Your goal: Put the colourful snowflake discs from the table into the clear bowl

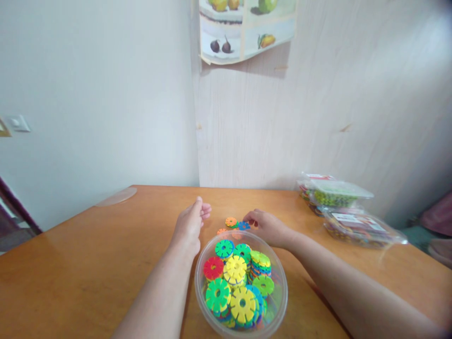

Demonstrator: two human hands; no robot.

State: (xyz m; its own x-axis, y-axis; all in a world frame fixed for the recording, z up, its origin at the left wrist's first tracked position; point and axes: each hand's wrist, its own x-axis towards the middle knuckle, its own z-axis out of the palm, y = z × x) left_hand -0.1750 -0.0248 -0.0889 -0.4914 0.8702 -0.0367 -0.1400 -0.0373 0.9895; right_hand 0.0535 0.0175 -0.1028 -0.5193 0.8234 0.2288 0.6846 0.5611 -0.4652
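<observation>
A clear round plastic bowl (278,296) sits near the table's front edge, filled with several coloured slotted plastic discs (236,269). Just beyond it lie a few loose discs: an orange one (230,221), a blue one (243,226) and another orange one (221,231). My left hand (190,223) rests on the table left of them, fingers curled, with nothing visible in it. My right hand (266,226) lies to their right, its fingertips pinched at the blue disc.
The wooden table (88,263) meets a pale wall. At the back right stand clear lidded boxes (335,193) and another (360,228) with small coloured pieces. A clear lid (116,196) lies at the back left. A fruit poster hangs above.
</observation>
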